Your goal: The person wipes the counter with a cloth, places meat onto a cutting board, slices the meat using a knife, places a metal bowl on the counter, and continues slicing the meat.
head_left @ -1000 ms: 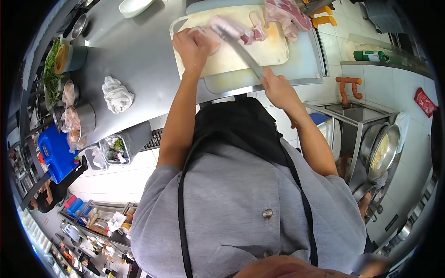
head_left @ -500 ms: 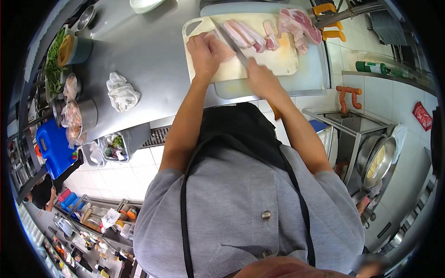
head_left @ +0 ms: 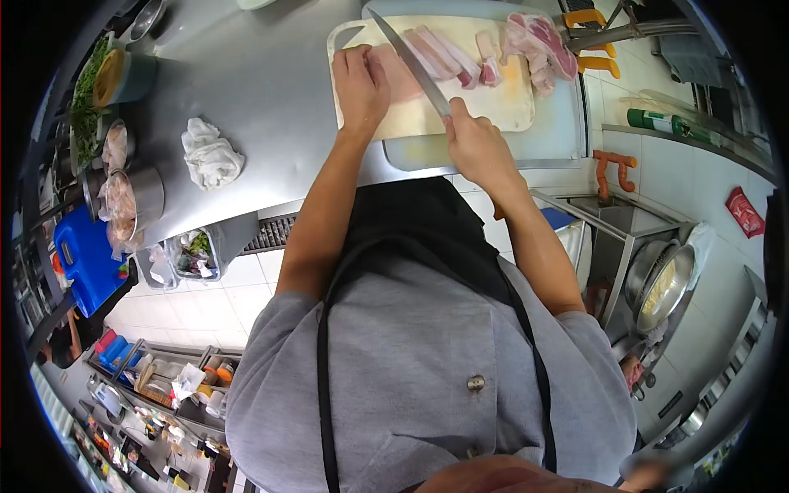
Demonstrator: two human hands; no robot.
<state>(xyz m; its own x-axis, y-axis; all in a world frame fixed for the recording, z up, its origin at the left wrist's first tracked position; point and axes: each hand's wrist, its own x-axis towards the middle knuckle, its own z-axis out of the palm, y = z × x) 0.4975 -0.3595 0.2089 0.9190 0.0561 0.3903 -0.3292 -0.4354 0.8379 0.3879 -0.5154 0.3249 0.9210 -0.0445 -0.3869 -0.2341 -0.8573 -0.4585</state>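
My right hand point(head_left: 479, 146) is closed round the handle of a long kitchen knife point(head_left: 408, 62), its blade pointing away and to the left. Along the blade's left side lies a pale slab of raw meat point(head_left: 399, 80) on a white cutting board point(head_left: 460, 117). My left hand point(head_left: 360, 92) holds the slab down by its left edge, fingers bent and together. Cut meat strips point(head_left: 437, 56) lie right of the blade, with a smaller strip point(head_left: 489, 59) beyond them. At the board's right end rests a larger raw meat piece point(head_left: 542, 49).
A crumpled white cloth point(head_left: 211, 154) lies on the steel counter point(head_left: 263, 99). Along the left edge stand a lidded tub point(head_left: 123, 78) and a metal pot with bagged food point(head_left: 140, 197). Yellow-orange handles point(head_left: 598, 64) stick out at the right. A larger pale board point(head_left: 567, 141) lies beneath the white one.
My right hand and the knife have shifted slightly, the blade now lying along the slab's right edge. My left hand's fingers have moved a little on the meat. The whole view has shifted slightly.
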